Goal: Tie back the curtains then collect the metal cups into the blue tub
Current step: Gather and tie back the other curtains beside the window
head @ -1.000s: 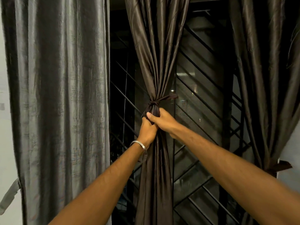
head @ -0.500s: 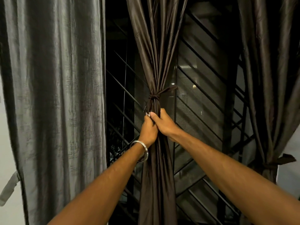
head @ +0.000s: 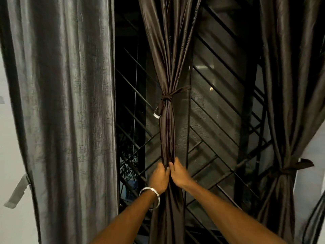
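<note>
Low at the middle of the window, the left hand (head: 160,176), a bangle (head: 152,196) on its wrist, and the right hand (head: 178,174) grip the brown curtain (head: 168,138), fingers clamped on its gathered folds. Above them a knotted tie (head: 168,98) binds it. Further off, a grey curtain (head: 66,103) hangs loose at the left and another tied curtain (head: 288,120) at the right.

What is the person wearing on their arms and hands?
Very little. Both forearms are bare, with no sleeves in view. The left hand and right hand have no gloves. The only item is a plain silver bangle around the left wrist.
</note>
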A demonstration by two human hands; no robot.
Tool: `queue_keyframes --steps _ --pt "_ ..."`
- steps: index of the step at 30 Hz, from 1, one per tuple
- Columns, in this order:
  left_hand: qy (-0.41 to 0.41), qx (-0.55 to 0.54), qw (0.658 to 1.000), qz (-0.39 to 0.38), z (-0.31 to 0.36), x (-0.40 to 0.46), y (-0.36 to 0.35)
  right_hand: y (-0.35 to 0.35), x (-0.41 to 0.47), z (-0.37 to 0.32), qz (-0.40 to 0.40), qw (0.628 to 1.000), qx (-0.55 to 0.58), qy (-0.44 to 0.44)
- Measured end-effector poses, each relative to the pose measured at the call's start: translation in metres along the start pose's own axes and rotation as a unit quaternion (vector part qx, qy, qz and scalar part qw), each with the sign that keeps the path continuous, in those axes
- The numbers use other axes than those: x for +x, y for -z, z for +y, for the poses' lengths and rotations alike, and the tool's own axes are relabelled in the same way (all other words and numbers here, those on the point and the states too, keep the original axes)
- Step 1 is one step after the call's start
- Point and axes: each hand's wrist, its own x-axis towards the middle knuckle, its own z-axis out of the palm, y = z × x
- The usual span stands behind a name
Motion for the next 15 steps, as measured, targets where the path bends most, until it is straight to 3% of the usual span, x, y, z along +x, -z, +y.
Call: queue_keyframes --steps 6,11,15 --pt "0.006 0.035 0.999 -0.024 0.004 -0.003 0.009 0.005 -0.003 -0.004 -0.009 0.999 -0.026 -0.017" --pt "0.009 0.151 0.987 -0.057 -0.001 -0.001 0.028 0.017 -0.017 -0.02 -0.033 0.968 -0.242 -0.061" --pt "0.014 0.192 0.979 -0.069 -0.003 -0.003 0.046 0.021 -0.032 -0.033 -0.034 0.944 -0.326 -0.026"
